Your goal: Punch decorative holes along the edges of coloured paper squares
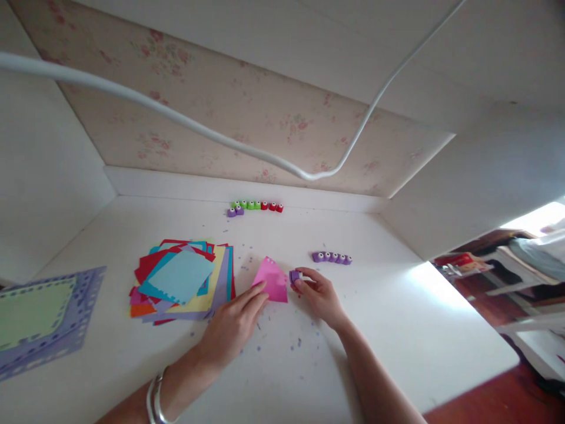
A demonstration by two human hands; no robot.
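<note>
A pink sheet of paper (272, 281) with a few small holes along its upper edge is gripped at its lower left by my left hand (236, 321), fingers together on it. To its right, my right hand (318, 294) pinches a small purple craft punch (295, 277) between thumb and fingers, close beside the sheet's right edge. Whether the punch touches the paper is hard to tell. Beyond my right hand stands a row of several purple punches (332, 258).
Left of my hands lies a pile of coloured paper (180, 274), some edges punched. Green punches (251, 205), red punches (272, 206) and two purple ones line the back. Punched purple and green sheets (39, 312) lie far left. Paper bits dot the white table (379, 341). A white cable (212, 135) hangs overhead.
</note>
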